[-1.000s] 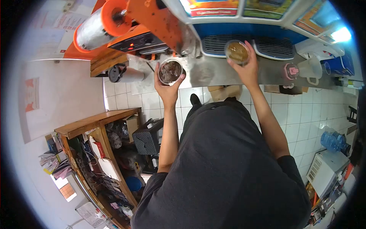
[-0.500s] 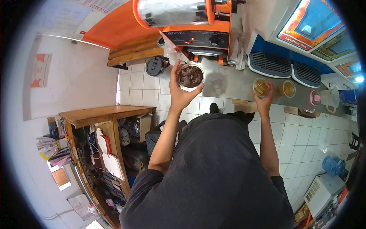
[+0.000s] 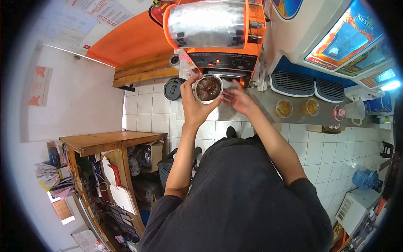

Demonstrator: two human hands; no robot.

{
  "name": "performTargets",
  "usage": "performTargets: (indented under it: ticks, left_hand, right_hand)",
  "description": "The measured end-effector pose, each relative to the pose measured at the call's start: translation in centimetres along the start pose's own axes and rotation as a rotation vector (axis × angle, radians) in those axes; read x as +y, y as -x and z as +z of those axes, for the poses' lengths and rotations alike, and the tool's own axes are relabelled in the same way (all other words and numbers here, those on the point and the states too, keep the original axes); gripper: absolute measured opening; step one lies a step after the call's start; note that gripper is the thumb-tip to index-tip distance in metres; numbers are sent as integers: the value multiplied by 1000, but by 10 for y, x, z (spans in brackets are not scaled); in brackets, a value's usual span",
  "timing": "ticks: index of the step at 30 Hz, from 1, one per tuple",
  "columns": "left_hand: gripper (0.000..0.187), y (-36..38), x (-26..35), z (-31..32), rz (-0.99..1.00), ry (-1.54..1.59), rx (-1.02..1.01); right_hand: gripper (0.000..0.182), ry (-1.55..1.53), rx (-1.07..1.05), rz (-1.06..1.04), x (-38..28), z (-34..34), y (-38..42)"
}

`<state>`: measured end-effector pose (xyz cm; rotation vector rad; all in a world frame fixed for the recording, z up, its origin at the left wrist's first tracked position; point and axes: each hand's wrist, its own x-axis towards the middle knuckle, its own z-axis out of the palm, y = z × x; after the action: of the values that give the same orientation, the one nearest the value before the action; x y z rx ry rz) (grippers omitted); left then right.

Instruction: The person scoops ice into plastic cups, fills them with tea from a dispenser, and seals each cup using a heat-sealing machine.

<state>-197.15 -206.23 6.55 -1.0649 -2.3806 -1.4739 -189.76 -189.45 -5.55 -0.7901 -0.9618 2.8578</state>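
Observation:
A plastic cup of dark iced drink (image 3: pixel 209 89) is in my left hand (image 3: pixel 194 103), fingers and thumb wrapped round its side, just in front of the orange cup sealing machine (image 3: pixel 224 60). My right hand (image 3: pixel 239 100) is beside that cup, its fingers spread and slightly blurred, with fingertips close to the cup's right side. Farther right on the counter (image 3: pixel 262 98) stand two clear cups of amber iced drink, a nearer one (image 3: pixel 284 108) and another one (image 3: pixel 311 107), both apart from my hands.
A drink dispenser with drip trays (image 3: pixel 294 82) stands behind the amber cups. A pink-topped item (image 3: pixel 339 112) and a clear jug (image 3: pixel 356 111) are at the counter's right. A black-lidded bin (image 3: pixel 173 88) stands left of the counter; a wooden cabinet (image 3: pixel 113 136) is lower left.
My right hand has let go of the nearer amber cup and moved left to beside the dark drink. My left hand still holds its cup, now slightly lower in view.

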Motion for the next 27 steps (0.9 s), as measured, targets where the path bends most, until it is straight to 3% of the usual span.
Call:
performTargets:
  ticks: [1,5,8,10,12,16,21,22,23,25,26,27]
  left_hand:
    - [85,-3,-1,-1,5,1,5]
    - [86,-15,4,-6,39,-44,-5]
    - [83,-23,4,-4,44,-20,-24]
    - [80,-27,1,0,77,-20,-67]
    - [79,-31,-2,6,98,-22,-82]
    - [77,-31,-12,22,129,-15,-150]
    - [78,-24,-18,36,82,-27,-281]
    - [82,-21,-20,40,69,-45,-322]
    - [82,-17,-25,43,62,-37,-304]
    - [86,-10,-35,49,51,-118,-363]
    - [88,-7,-38,50,16,-111,-374]
    - [88,-6,-39,52,-21,-100,-334]
  right_hand:
    - [54,-214,-20,-16,1,6,-10]
    - [59,-207,-62,-64,19,-12,-35]
    - [57,-186,-39,16,35,-18,-3]
    - [40,-102,11,81,49,-25,22]
    - [25,99,-220,160,77,-66,26]
    - [18,262,-289,196,74,-69,61]
    - [24,592,-420,184,50,-64,71]
    - [38,640,-470,208,50,-69,69]
    - [38,659,-472,217,50,-75,74]
    - [58,872,-321,252,47,-84,86]
    - [72,1406,-366,250,14,-58,102]
    - [73,1511,-385,249,-11,-41,117]
